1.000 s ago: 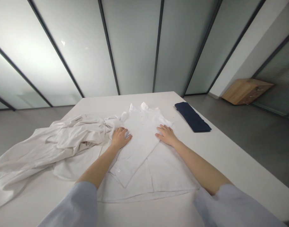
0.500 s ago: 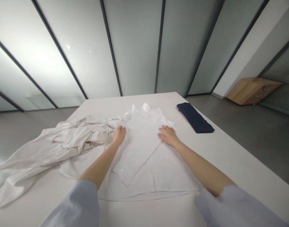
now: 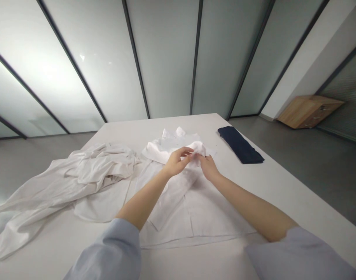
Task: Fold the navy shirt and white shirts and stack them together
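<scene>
A white collared shirt (image 3: pixel 178 217) lies on the table with its collar at the far end and its hem nearest me. Its upper part is bunched into a raised fold across the middle. My left hand (image 3: pixel 178 161) reaches over that fold, thumb and fingers closing on the cloth near its right end. Just beside it, my right hand (image 3: pixel 208 166) pinches the same bunched cloth at the shirt's right side. The right fingertips are partly hidden by the fabric. One sleeve lies slantwise over the shirt's lower front.
A rumpled heap of white cloth (image 3: pixel 93 171) covers the left of the white table (image 3: pixel 283 190) and reaches its left edge. A folded navy cloth (image 3: pixel 240 146) lies at the right edge. Beyond stand frosted panels (image 3: pixel 169 58) and a wooden cabinet (image 3: pixel 309 111).
My left hand has moved right from the shirt's left side, bringing cloth over into a raised fold. My right hand has gone from lying flat to pinching the fabric.
</scene>
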The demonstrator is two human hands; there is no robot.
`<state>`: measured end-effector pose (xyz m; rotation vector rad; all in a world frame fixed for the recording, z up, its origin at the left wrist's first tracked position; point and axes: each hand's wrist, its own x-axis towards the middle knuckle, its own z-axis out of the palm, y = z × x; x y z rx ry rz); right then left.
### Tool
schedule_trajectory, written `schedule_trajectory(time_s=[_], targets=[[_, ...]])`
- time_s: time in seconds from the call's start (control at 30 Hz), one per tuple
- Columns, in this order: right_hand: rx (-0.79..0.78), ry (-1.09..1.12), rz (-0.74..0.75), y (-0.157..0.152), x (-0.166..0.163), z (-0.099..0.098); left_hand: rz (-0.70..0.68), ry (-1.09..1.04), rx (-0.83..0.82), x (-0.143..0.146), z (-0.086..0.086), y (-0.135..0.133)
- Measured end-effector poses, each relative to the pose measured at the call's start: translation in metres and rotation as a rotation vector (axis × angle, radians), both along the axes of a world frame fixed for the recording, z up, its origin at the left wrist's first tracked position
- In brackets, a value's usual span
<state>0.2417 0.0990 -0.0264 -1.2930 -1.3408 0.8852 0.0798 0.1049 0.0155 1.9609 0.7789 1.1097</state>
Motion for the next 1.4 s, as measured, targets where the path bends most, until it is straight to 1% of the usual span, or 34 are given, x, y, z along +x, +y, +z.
schedule_trajectory(time_s=[0.07,0.13,0.23,0.33,0.4,0.47,0.57,0.67,0.73,0.83,0.9,0.97,1.03,1.13,1.2,1.23,1.27,1.33,1.4], targets=[[-0.111,0.127,-0.072,0.001,0.016,-0.003,0.194,0.196,0.171,-0.018,-0.009,-0.001],[-0.162,0.232,-0.120,0.000,0.034,-0.008,0.328,0.423,0.273,-0.042,-0.023,0.002],[-0.168,0.287,-0.136,-0.008,0.058,-0.010,0.456,0.712,0.285,-0.075,-0.044,0.013],[-0.152,0.368,-0.138,-0.022,0.075,-0.007,0.657,0.837,0.226,-0.094,-0.056,0.028],[-0.172,0.425,-0.140,-0.032,0.084,-0.004,0.765,0.842,0.161,-0.100,-0.056,0.040],[-0.221,0.434,-0.150,-0.040,0.092,-0.003,0.808,0.820,0.087,-0.101,-0.054,0.053],[-0.277,0.468,-0.206,-0.047,0.102,-0.004,0.798,0.772,-0.051,-0.102,-0.049,0.074],[-0.304,0.564,-0.280,-0.050,0.109,-0.006,0.756,0.669,-0.181,-0.105,-0.048,0.091],[-0.290,0.597,-0.284,-0.051,0.111,-0.007,0.770,0.569,-0.194,-0.110,-0.048,0.101],[-0.174,0.566,-0.207,-0.052,0.112,-0.008,0.831,0.389,-0.163,-0.121,-0.044,0.113],[-0.093,0.484,-0.153,-0.054,0.113,-0.007,0.838,0.255,-0.194,-0.129,-0.037,0.119],[-0.062,0.306,-0.089,-0.055,0.113,-0.008,0.819,0.163,-0.242,-0.136,-0.029,0.123],[-0.080,0.001,0.025,-0.058,0.113,-0.011,0.802,0.138,-0.260,-0.141,-0.020,0.127],[-0.078,-0.576,0.178,-0.060,0.111,-0.019,0.740,0.150,-0.286,-0.145,-0.009,0.131],[-0.013,-0.897,0.190,-0.061,0.110,-0.024,0.659,0.157,-0.306,-0.145,-0.003,0.134],[0.026,-1.020,0.178,-0.061,0.110,-0.025,0.626,0.172,-0.305,-0.144,-0.001,0.136],[0.063,-1.111,0.163,-0.060,0.111,-0.025,0.602,0.194,-0.298,-0.144,0.002,0.138],[0.124,-1.204,0.142,-0.059,0.115,-0.021,0.579,0.241,-0.279,-0.143,0.008,0.143],[0.183,-1.167,0.121,-0.060,0.119,-0.012,0.575,0.333,-0.256,-0.141,0.015,0.151]])
